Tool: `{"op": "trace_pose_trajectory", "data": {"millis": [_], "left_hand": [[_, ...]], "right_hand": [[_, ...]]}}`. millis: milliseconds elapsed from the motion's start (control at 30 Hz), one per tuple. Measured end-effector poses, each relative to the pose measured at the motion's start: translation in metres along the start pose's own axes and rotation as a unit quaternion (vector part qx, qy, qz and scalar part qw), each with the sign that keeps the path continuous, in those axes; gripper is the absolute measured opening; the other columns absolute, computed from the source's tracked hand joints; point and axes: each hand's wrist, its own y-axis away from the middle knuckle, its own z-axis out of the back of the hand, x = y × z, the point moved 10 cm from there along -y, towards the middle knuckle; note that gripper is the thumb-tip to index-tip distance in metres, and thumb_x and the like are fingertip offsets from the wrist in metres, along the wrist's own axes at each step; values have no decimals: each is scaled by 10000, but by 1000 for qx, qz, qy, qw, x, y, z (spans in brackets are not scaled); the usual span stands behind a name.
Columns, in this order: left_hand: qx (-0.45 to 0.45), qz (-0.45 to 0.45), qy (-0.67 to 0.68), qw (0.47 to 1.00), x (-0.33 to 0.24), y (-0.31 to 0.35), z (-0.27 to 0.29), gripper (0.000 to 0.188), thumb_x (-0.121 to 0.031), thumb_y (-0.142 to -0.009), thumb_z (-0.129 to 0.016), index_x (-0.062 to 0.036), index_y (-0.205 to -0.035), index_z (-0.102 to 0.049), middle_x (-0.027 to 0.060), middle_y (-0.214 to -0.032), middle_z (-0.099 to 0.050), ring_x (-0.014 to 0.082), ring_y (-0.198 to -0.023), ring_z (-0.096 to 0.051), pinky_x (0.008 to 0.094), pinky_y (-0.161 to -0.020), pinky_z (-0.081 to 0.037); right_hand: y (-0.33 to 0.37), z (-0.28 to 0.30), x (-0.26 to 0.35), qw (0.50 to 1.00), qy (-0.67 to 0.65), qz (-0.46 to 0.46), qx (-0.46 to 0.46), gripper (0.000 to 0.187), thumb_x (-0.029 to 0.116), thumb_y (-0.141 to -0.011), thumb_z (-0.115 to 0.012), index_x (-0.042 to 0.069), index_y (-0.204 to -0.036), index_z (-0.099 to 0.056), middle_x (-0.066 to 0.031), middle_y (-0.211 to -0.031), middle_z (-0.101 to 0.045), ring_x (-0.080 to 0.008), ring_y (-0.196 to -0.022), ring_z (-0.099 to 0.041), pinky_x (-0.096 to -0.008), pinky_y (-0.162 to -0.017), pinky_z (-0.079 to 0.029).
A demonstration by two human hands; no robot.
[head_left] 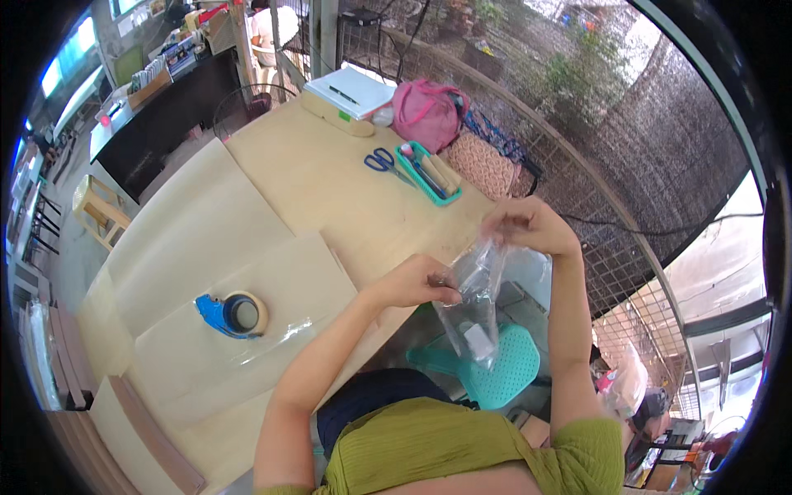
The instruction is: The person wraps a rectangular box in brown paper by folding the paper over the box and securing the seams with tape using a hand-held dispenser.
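A clear plastic bag (472,305) hangs between my hands past the table's right edge, above a turquoise stool (513,363). My left hand (421,282) is closed on the bag's left side, with the thumb toward it. Higher and to the right, my right hand (528,227) pinches the bag's upper end, its fingers slightly blurred. A small white piece (477,341) shows near the bottom of the bag; its kind is hard to make out. To the left, a blue tape dispenser (216,315) with a roll of tape lies on brown sheets (165,355).
Blue-handled scissors (384,162) lie beside a turquoise basket (450,198) of pens. Behind are a pink bag (427,114), a woven tan pouch (481,165) and a stack of papers (351,89) with a pen. A mesh fence (577,177) runs along the right.
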Motion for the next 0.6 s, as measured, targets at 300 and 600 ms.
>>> {"op": "trace_pose_trajectory", "data": {"millis": [300,600], "left_hand": [[-356,155,337,857,100,53,54,218,-177,-952,-659,36,-995,-674,80,-893,-696,151,-780,-661,298,-685,-578],[-526,125,304,784,123,81,82,419,-131,-868,-743,-13,-1242,-595,68,-918,-657,160,-816,-642,310,-716,-571]], "right_hand": [[126,-39,-211,865,-161,-347,-325,662,544,-919,-617,164,-1426,-425,-57,-1124,-641,-166,-982,-604,-368,-783,-500],[14,-124,-229,834,-473,-235,-158,856,-8,-878,-638,190,-1568,-172,-83,-1180,-630,-179,-1014,-600,-319,-852,-509]]}}
